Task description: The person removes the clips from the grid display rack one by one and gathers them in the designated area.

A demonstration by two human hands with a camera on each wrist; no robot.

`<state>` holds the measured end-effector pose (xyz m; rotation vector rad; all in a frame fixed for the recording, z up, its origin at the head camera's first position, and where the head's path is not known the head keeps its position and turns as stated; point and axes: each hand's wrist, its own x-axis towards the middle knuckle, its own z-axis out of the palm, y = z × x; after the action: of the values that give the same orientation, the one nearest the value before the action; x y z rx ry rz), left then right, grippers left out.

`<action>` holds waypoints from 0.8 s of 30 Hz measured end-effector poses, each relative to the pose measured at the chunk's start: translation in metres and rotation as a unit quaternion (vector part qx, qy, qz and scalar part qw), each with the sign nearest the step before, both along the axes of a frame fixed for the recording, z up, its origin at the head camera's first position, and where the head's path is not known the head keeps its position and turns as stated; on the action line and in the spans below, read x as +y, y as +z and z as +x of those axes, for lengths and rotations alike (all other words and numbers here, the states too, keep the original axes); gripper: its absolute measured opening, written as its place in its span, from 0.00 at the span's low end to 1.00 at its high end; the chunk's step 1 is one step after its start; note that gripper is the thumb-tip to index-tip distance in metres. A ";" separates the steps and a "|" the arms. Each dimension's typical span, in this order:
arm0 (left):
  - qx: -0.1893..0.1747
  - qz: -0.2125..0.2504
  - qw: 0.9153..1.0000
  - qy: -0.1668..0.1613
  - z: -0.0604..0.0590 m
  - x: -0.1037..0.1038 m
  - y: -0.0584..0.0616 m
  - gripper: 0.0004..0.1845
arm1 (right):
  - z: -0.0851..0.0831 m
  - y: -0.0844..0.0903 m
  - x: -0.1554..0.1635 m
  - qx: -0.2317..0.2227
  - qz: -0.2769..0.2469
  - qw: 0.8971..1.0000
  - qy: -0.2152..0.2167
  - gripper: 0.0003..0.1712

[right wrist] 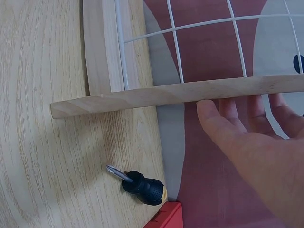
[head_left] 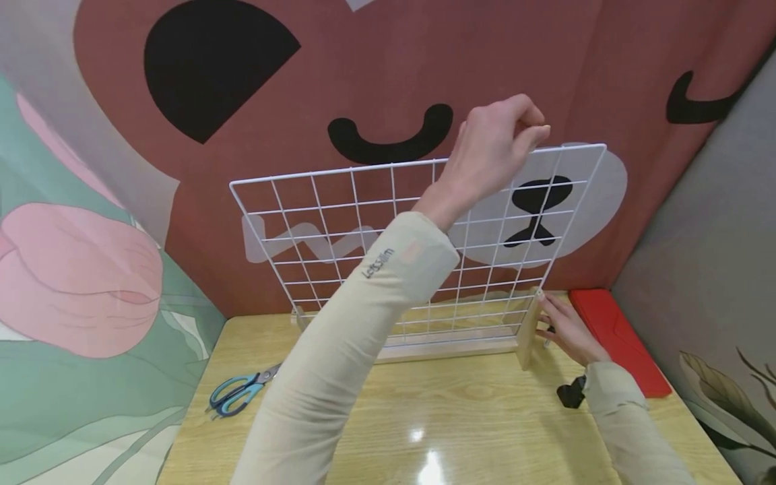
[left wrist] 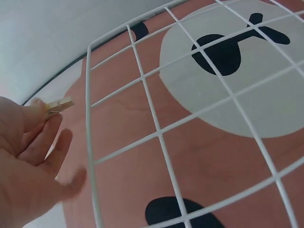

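A white wire grid panel (head_left: 394, 202) stands upright in a wooden base (head_left: 448, 349) on the table. My left hand (head_left: 491, 148) is raised at the panel's top edge, toward its right side. Between thumb and finger it pinches a small wooden clothespin (left wrist: 59, 105), which points toward the grid's rim in the left wrist view; the other fingers are spread loosely. Low on the right, my right hand (head_left: 570, 330) has its fingertips against the outer side of the base's wooden end piece (right wrist: 156, 97). Its fingers are extended and hold nothing.
A stubby black screwdriver (right wrist: 142, 187) lies on the table just outside the end piece. Behind the right hand is a red case (head_left: 624, 350). Blue-handled scissors (head_left: 233, 394) lie at the table's left. A small black object (head_left: 570, 394) shows by the right cuff. A printed cloth backs the table.
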<state>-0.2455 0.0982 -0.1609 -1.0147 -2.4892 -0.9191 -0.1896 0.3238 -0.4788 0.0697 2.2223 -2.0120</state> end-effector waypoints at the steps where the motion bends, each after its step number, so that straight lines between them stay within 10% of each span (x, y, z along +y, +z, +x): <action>1: -0.007 0.014 1.000 -0.011 0.001 -0.001 0.001 0.10 | -0.001 0.000 0.000 -0.001 0.001 1.000 0.000 0.43; 24: -0.024 0.133 0.989 -0.054 0.004 -0.061 -0.014 0.09 | -0.017 -0.005 0.009 -0.012 0.014 1.000 0.008 0.44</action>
<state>-0.2412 0.0377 -0.1750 -1.0560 -2.2873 -1.2821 -0.2061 0.3329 -0.4834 0.0773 2.2284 -1.9622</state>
